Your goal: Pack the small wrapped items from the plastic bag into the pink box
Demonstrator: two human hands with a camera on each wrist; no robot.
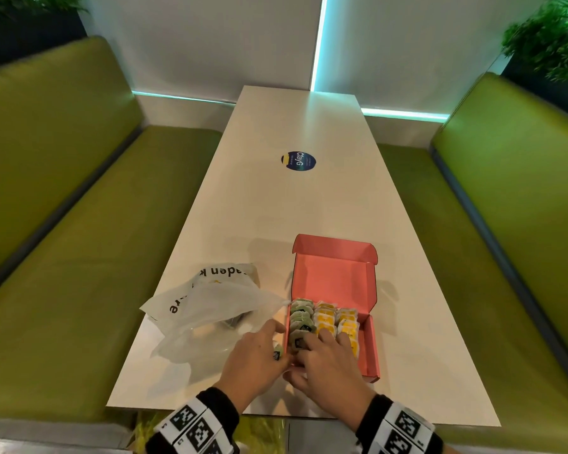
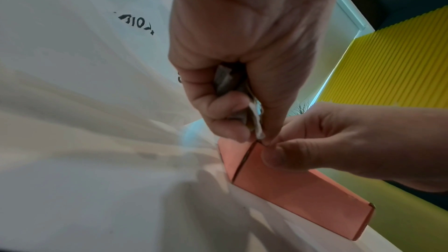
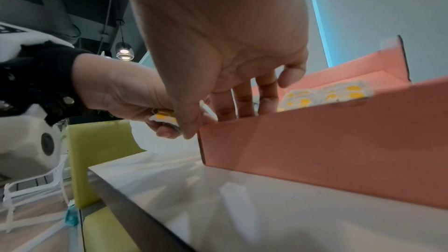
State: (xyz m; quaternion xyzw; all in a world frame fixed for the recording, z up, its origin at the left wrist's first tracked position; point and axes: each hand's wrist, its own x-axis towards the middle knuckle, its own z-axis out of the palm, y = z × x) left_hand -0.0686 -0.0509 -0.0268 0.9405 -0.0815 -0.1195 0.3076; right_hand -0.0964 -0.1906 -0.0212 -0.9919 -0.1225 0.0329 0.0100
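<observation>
Our left hand (image 1: 254, 358) pinches a few wrapped packets (image 2: 252, 120) just outside the pink box's (image 1: 371, 348) near-left corner. Our right hand (image 1: 328, 365) rests straight fingers on the rows inside, thumb on the front wall. The open slot lies rightward, over that wall.

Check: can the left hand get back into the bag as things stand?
Probably yes. The left hand sits right beside the bag, nothing between them, but it already grips wrapped items, which would crowd another pick.
</observation>
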